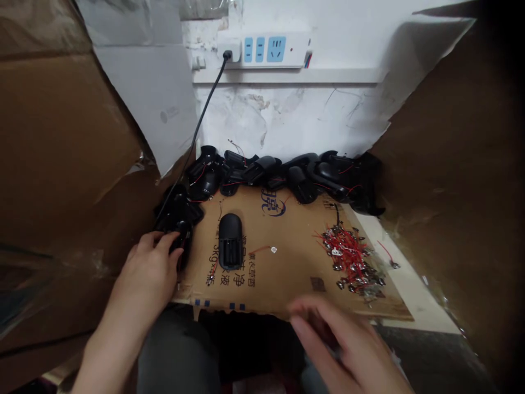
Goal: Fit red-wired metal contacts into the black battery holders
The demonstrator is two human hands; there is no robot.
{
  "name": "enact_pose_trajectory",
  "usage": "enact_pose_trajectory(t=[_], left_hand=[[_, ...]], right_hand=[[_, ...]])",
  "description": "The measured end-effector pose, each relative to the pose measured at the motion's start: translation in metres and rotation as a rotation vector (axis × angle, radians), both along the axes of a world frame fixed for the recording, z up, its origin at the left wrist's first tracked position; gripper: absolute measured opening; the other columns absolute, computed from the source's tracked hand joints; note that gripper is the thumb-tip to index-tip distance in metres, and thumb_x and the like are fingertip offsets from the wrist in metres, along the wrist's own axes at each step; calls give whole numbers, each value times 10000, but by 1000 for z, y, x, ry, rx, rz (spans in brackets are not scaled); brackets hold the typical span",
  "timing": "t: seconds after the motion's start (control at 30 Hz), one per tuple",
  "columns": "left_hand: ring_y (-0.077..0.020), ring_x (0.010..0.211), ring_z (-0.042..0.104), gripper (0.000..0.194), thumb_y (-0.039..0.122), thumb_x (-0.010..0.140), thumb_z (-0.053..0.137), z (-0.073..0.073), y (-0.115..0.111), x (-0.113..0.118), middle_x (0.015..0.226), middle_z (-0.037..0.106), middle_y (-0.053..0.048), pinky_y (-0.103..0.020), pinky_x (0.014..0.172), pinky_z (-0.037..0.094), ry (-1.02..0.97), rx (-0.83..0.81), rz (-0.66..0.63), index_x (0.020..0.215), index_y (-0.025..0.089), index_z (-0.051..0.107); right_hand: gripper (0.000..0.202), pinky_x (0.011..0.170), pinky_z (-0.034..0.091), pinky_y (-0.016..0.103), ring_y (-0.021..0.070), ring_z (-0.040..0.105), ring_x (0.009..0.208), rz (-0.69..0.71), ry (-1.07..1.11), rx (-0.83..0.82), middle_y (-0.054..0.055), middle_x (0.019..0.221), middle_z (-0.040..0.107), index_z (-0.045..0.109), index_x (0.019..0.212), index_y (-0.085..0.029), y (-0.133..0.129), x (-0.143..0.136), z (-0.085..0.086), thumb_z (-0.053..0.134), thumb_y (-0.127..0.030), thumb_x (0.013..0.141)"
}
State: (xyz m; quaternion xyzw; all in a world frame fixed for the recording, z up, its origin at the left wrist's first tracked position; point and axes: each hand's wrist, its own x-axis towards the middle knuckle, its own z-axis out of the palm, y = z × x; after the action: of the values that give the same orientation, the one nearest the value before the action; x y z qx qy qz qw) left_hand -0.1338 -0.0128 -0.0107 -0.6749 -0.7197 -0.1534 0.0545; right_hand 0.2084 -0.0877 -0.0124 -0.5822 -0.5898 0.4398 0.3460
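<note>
My left hand [148, 273] reaches to the left side of a cardboard sheet [287, 273], its fingers on a black plastic shell [177, 221] from the pile there. A single black shell [230, 241] lies open side up on the cardboard, just right of that hand. My right hand [348, 345] hovers blurred over the cardboard's front edge, fingers spread; whether it holds anything is unclear. A heap of small metal contacts with red wires [351, 260] lies on the cardboard beyond the right hand. One loose contact with a red wire [268, 250] sits mid-sheet.
A row of black shells with red wires [287, 175] lines the back against a white wall. A power strip [266, 50] with a black cable [200, 126] hangs above. Tall cardboard walls [61, 164] close in both sides. My lap is below.
</note>
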Motion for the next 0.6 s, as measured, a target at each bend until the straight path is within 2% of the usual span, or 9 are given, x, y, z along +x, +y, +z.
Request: enact_pose_trajectory(t=[0.03,0.1,0.2,0.3,0.37,0.43,0.5,0.53,0.6], left_hand=[[-415,1161,718,472,392,1032,468,-7,-3,3,1356,681,-224,-584,1040,584,-13,15,11,1339,173,751],[-410,1197,702,505,420,1016,532,-17,-8,12,1413,614,-233,-578,1041,597,-72,37,28,1415,156,694],[-400,1203,700,610,440,964,671,-21,-14,27,1471,549,-236,-554,1011,623,-161,75,46,1498,154,602],[-442,1231,689,645,450,968,698,-17,-16,43,1500,553,-229,-610,1005,612,-130,36,92,1543,197,552],[-494,1237,676,724,493,956,720,-16,-14,51,1500,557,-254,-658,977,603,-70,7,159,1578,186,516],[-508,1244,666,765,480,954,725,-18,-10,56,1495,548,-277,-666,985,595,-58,18,191,1605,155,488],[-492,1298,642,734,407,966,700,-21,-6,56,1495,539,-274,-660,1064,563,-119,61,168,1615,140,485],[-483,1343,617,708,375,968,684,-22,-5,55,1500,533,-266,-660,1119,530,-179,85,146,1611,142,502],[-456,1415,571,660,359,950,687,-21,-5,54,1504,531,-236,-642,1205,467,-403,122,122,1570,163,572]], right_hand=[[277,637,491,388,278,688,715,45,-25,37,65,820,774,818,960,-338,22,-12,5,677,-577,969],[341,703,494,413,296,700,758,33,-157,116,88,836,768,800,1063,-286,63,-36,12,608,-565,1020],[545,805,527,503,397,740,911,44,-355,203,186,971,785,762,1170,-180,106,-74,16,650,-675,973],[781,884,544,561,459,741,1022,58,-529,265,252,1111,758,685,1258,-113,124,-109,12,767,-770,843],[796,921,544,572,460,737,1054,64,-640,277,261,1181,732,643,1296,-96,125,-126,8,847,-683,799],[679,933,542,567,436,739,1044,58,-706,281,249,1197,722,626,1306,-94,123,-132,3,837,-523,824],[545,930,538,546,409,736,1028,31,-650,273,223,1168,731,640,1272,-111,122,-128,-2,773,-413,838],[496,920,539,527,389,733,1015,24,-554,252,200,1145,740,651,1254,-131,122,-122,-4,744,-392,842],[424,873,547,464,328,720,963,1,-212,177,129,1088,753,672,1215,-186,125,-106,-7,709,-404,853]])
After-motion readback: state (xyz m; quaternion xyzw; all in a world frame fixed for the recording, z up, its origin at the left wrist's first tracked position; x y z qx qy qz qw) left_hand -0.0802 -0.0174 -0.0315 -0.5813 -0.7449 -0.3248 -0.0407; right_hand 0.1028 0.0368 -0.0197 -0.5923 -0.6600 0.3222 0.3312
